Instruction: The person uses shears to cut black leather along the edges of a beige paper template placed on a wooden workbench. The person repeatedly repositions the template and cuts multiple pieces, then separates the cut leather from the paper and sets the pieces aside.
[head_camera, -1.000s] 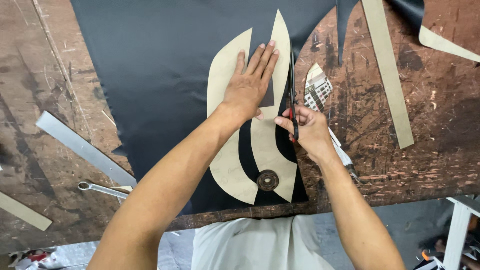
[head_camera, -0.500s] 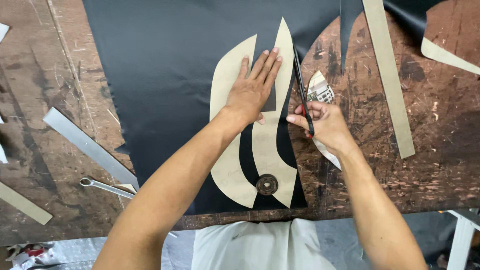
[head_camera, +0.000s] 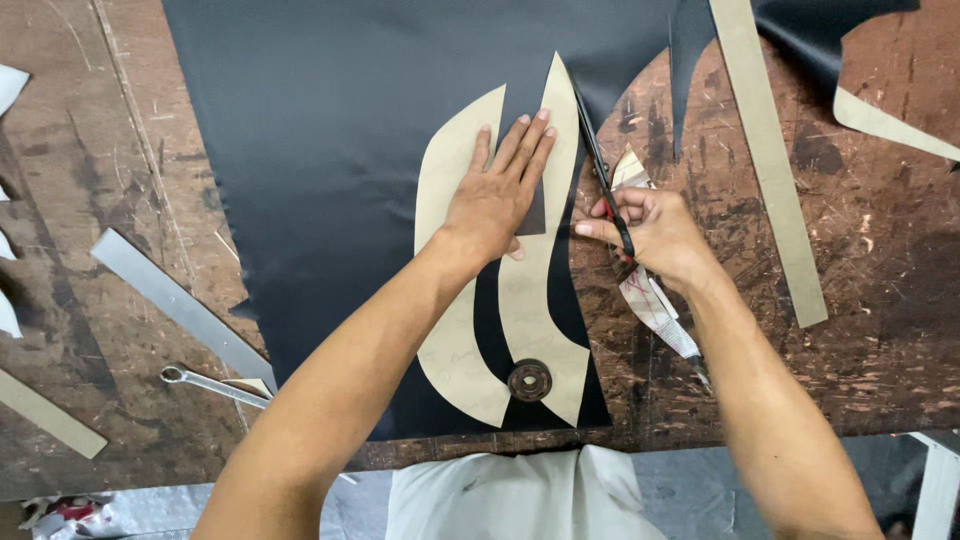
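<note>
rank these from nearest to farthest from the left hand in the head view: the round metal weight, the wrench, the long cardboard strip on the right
1. Round metal weight: on the cardboard pattern, below the left hand, toward the table's near edge.
2. Long cardboard strip: to the right, beyond the right hand and its scissors.
3. Wrench: far to the lower left, on bare wood beside the metal ruler.

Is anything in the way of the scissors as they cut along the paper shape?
Nothing visible blocks them. The right hand holds the scissors against the edge of the tan pattern on the black sheet. The left hand presses on the pattern, beside the blades, not ahead of them.
</note>
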